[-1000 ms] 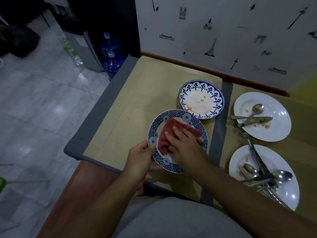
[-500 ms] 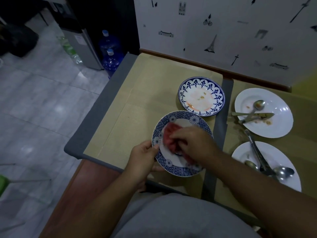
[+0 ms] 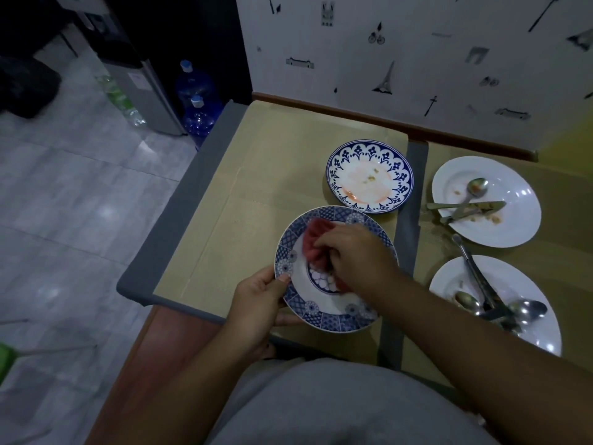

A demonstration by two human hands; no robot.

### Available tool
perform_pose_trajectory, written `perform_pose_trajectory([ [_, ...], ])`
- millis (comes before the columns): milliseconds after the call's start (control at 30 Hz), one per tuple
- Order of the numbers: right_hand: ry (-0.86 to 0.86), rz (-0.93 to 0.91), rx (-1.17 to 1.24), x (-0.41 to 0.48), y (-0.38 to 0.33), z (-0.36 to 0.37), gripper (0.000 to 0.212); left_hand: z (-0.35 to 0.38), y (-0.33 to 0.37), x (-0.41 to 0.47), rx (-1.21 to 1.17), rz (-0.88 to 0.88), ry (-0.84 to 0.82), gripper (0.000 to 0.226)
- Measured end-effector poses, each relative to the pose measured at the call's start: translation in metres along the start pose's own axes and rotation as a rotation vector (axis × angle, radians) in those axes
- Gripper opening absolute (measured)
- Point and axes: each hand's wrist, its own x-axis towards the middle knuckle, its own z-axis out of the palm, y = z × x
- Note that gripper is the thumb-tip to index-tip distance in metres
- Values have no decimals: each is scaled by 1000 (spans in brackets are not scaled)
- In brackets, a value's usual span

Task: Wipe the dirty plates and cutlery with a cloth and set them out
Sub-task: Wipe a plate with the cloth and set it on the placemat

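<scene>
Tan mat (image 3: 256, 175): left hand (image 3: 256, 305) fingers pinch blue plate (image 3: 322, 316) rim; right hand (image 3: 357, 252) fingers clutch red cloth (image 3: 316, 247) on plate.

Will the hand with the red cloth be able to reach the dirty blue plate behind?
Probably yes. The right hand, gripping the red cloth, is just in front of the dirty blue plate, with nothing standing between them.

A round blue-patterned ceramic plate (image 3: 332, 322) is at the tabletop's (image 3: 256, 175) 6 o'clock edge, with a bunched red cloth (image 3: 316, 245) on its centre. At its 12 o'clock lies a sauce-smeared floral-rimmed plate (image 3: 369, 178). At 2 o'clock a far white plate (image 3: 516, 226) and at 3 o'clock a near white plate (image 3: 532, 290) each carry soiled metal cutlery (image 3: 465, 207).
</scene>
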Motion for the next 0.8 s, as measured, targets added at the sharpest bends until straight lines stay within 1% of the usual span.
perform_pose_trajectory([
  [67, -35, 108, -32, -4, 15, -6, 26, -1, 3, 2, -4, 18, 29, 25],
  [133, -106, 131, 33, -19, 15, -5, 25, 0, 5, 5, 16, 40, 54, 25],
  [200, -212, 80, 116, -35, 4, 4, 28, 1, 7, 8, 46, 56, 76, 25],
  [233, -235, 33, 126, -41, -3, 9, 32, 0, 8, 9, 66, 66, 81, 25],
  [300, -215, -35, 127, -46, -7, 15, 39, -2, 12, 11, 94, 80, 81, 25],
  [400, -225, -63, 189, -45, 0, 8, 52, -8, 20, 14, 79, 66, 90, 25],
  [433, -253, -103, 193, -45, 3, 6, 53, -10, 23, 15, 71, 63, 99, 25],
  [533, -313, -252, 138, -44, 10, 1, 48, -13, 31, 18, 49, 54, 114, 23],
  [633, -233, -346, 24, -44, 12, 1, 46, -13, 40, 20, 31, 22, 104, 23],
  [800, -68, -442, -63, -43, 10, 3, 45, -21, 58, 26, 19, -30, 81, 22],
])
